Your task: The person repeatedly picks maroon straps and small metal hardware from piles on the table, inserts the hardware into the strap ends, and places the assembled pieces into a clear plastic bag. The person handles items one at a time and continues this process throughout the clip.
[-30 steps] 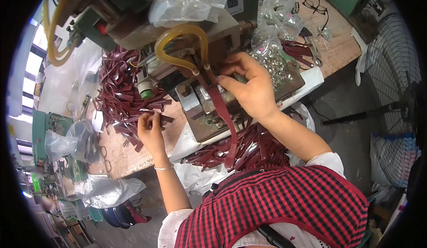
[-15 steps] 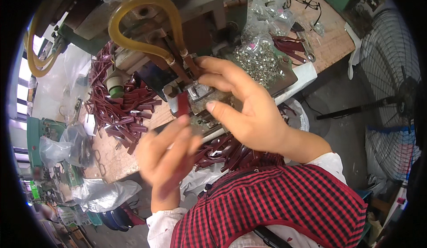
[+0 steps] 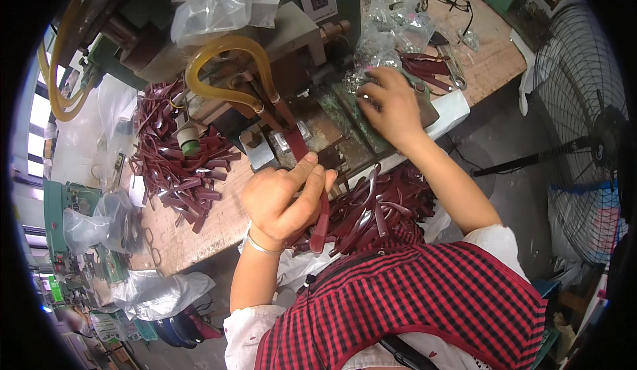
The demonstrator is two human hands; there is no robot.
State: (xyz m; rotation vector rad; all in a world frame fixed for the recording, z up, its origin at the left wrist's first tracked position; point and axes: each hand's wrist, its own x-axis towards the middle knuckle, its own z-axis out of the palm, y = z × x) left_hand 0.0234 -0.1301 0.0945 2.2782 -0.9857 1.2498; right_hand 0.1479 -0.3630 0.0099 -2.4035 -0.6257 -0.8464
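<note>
Leaning over a grimy press [image 3: 292,31], the person has a dark red strip [image 3: 296,144] pinched between the thumb and fingers of the left hand [image 3: 282,197]. From where I stand, the strip's upper end lies at the metal block under the press, by the foot of a looped amber hose [image 3: 215,46], and its other end hangs down past that grip. Over to the right, the right hand [image 3: 397,108] reaches in by the small shiny metal pieces [image 3: 355,78], its fingers bent; whether its grip pinches one, I can't tell. A heap of similar strips [image 3: 182,177] covers part of the table [image 3: 172,250], left of the press.
</note>
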